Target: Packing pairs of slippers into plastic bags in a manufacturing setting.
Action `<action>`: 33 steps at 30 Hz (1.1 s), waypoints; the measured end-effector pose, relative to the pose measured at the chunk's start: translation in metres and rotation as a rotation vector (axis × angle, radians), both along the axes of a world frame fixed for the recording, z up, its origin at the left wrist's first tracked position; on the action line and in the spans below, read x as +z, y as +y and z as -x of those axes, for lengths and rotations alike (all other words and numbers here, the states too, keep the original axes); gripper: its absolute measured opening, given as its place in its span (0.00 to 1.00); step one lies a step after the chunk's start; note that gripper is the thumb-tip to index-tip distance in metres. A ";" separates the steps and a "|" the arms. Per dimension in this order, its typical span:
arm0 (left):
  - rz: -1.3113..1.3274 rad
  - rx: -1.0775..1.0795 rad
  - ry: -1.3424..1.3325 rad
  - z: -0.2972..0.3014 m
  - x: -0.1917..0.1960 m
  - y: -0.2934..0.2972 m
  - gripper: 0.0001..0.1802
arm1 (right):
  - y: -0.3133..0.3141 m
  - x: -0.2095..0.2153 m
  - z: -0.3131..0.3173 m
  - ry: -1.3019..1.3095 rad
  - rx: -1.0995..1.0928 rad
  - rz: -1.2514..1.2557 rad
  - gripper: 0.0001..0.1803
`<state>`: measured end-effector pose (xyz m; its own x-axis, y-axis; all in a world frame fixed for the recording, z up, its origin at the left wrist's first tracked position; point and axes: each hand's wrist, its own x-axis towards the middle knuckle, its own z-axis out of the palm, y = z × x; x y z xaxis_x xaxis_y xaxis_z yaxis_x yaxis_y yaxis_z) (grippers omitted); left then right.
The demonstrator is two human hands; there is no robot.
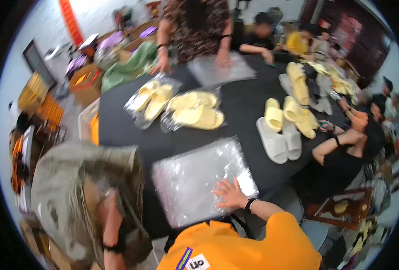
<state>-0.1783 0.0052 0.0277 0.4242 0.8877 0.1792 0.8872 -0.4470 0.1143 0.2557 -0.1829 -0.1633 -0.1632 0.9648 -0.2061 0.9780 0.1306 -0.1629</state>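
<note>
My right hand (231,194) lies with fingers spread on a stack of transparent plastic bags (195,175) at the near edge of the black table. To the left, my left hand (111,209) reaches into the mouth of a large grey-green sack (60,180). Its fingers are blurred and partly hidden, with something transparent beside them. Beyond the stack, two pairs of pale yellow slippers in transparent bags lie side by side, a left bagged pair (152,100) and a right bagged pair (197,110).
Unbagged yellow slippers (273,114) and white slippers (273,141) stand on the right of the black table (132,139). Across it, a person rests both hands by another plastic bag stack (222,69). Other people sit along the right side. Cardboard boxes (86,85) stand behind left.
</note>
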 end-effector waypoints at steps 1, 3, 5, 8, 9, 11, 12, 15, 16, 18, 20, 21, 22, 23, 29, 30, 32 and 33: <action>-0.048 -0.118 -0.023 -0.012 -0.019 0.000 0.33 | 0.000 -0.005 0.001 0.051 0.004 -0.078 0.40; 0.078 -0.108 0.142 -0.065 -0.033 0.001 0.26 | -0.007 -0.014 -0.003 0.109 -0.055 -0.146 0.38; -0.211 -0.315 0.111 -0.093 -0.062 0.001 0.25 | -0.014 -0.013 -0.001 0.093 -0.093 -0.211 0.38; -0.057 -0.280 0.243 -0.107 -0.104 -0.023 0.19 | -0.013 -0.009 0.004 0.115 -0.085 -0.175 0.38; 0.027 -0.269 0.248 -0.106 -0.125 -0.035 0.24 | -0.010 -0.005 0.006 0.110 -0.074 -0.184 0.38; 0.085 -0.276 0.210 -0.109 -0.143 -0.054 0.25 | -0.009 -0.001 0.008 0.120 -0.056 -0.169 0.37; 0.090 -0.283 0.198 -0.107 -0.146 -0.064 0.25 | -0.008 0.001 0.010 0.126 -0.054 -0.163 0.37; 0.064 -0.320 0.155 -0.112 -0.140 -0.074 0.25 | -0.008 0.000 0.005 0.149 -0.038 -0.158 0.36; 0.049 -0.332 0.139 -0.114 -0.133 -0.073 0.25 | -0.008 0.001 0.004 0.150 -0.037 -0.141 0.36; 0.022 -0.350 0.107 -0.120 -0.119 -0.076 0.25 | -0.007 0.003 0.002 0.145 -0.028 -0.099 0.37; 0.014 -0.375 0.077 -0.128 -0.097 -0.080 0.26 | -0.007 0.004 0.001 0.147 -0.018 -0.086 0.38; 0.025 -0.389 0.062 -0.132 -0.084 -0.083 0.26 | -0.007 0.004 -0.001 0.149 -0.012 -0.080 0.38; 0.075 -0.401 0.049 -0.137 -0.070 -0.091 0.27 | -0.008 0.006 -0.001 0.156 -0.008 -0.062 0.39; 0.123 -0.408 0.038 -0.140 -0.060 -0.099 0.27 | -0.006 0.009 -0.002 0.167 0.000 -0.047 0.39; -0.236 -0.416 0.219 -0.130 -0.041 -0.131 0.31 | -0.004 0.007 -0.001 0.173 0.004 -0.017 0.42; -0.354 -0.302 0.270 -0.125 -0.037 -0.122 0.30 | -0.005 0.005 -0.001 0.171 -0.001 -0.011 0.42; -0.553 -0.110 0.265 -0.121 -0.018 -0.095 0.33 | -0.005 0.002 0.000 0.182 -0.003 -0.025 0.41; -0.628 -0.030 0.211 -0.122 -0.003 -0.081 0.36 | -0.004 0.001 -0.001 0.185 -0.005 -0.033 0.41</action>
